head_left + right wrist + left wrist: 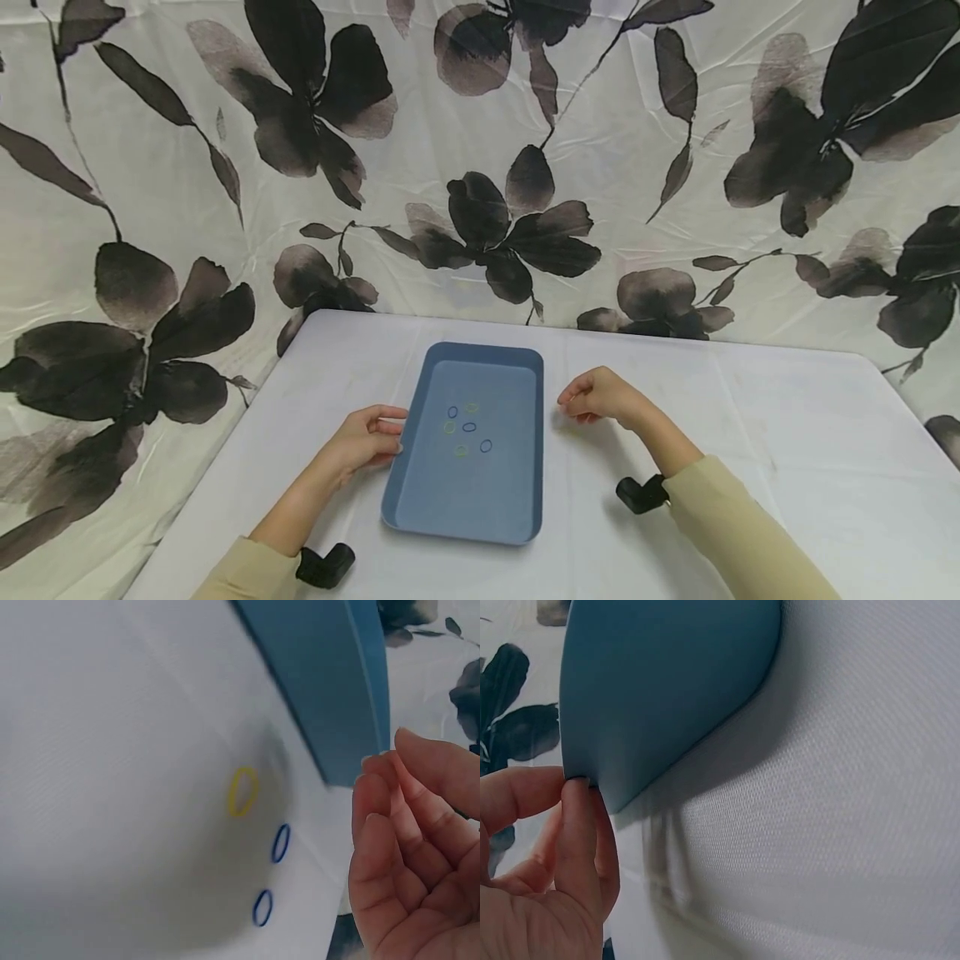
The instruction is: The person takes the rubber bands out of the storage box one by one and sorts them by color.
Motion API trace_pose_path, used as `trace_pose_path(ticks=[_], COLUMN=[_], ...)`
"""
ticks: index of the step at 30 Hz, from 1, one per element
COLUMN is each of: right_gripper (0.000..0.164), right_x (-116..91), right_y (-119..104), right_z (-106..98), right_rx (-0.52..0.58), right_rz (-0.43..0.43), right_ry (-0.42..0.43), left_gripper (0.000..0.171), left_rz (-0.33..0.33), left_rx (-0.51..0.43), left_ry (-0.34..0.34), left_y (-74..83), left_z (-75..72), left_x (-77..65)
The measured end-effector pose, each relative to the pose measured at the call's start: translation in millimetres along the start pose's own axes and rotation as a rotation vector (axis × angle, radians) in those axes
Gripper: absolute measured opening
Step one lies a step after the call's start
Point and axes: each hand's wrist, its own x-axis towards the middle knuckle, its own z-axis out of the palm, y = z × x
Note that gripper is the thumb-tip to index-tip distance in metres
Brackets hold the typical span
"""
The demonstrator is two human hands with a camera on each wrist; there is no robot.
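Note:
A shallow blue tray (pixel 480 504) lies lengthwise on the table. My left hand (pixel 366 440) pinches its left rim between thumb and fingers, as the left wrist view shows close up. Inside the tray are thin rings like small rubber bands, three blue (pixel 465 430) and three yellow (pixel 457 450), loosely grouped in the middle. Just off the tray's right side hovers my right hand (pixel 603 396), fingers bent with the thumb close to the index fingertip, nothing visible between them. In the right wrist view, one yellow band (pixel 232 799) and two blue bands (pixel 275 849) lie on the table beside that hand.
A white cloth (pixel 787 467) covers the table. Behind it hangs a curtain (pixel 630 183) with dark flower prints. Black wrist devices (pixel 641 495) are strapped at both sleeve cuffs, low over the tabletop.

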Motion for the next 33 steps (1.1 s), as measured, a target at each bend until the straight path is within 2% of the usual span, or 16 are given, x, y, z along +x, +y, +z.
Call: trace_pose_path(ticks=[7, 16, 22, 25, 33], right_gripper=[0.016, 0.019, 0.017, 0.017, 0.016], right_x=[11.5, 24.9, 35.1, 40.9, 52.9], right_y=[-19.3, -42.7, -48.5, -49.4, -47.0], right_z=[4.4, 19.3, 34.5, 43.0, 63.6], right_rx=[0.012, 0.02, 0.042, 0.053, 0.038], right_rz=[-0.025, -0.028, -0.031, -0.038, -0.05], right_ry=[-0.048, -0.053, -0.059, -0.055, -0.033], left_gripper=[0.053, 0.053, 0.054, 0.054, 0.05], left_rz=[-0.01, 0.02, 0.028, 0.028, 0.102], left_rx=[-0.007, 0.0, -0.002, 0.0, 0.102], left_ry=[0.028, 0.002, -0.028, -0.02, 0.01], left_y=[-1.2, -2.3, -4.0, -3.9, -3.6], left_z=[2.1, -0.1, -2.0, -2.0, 2.9], left_x=[1.8, 2.6, 2.7, 2.9, 2.7])
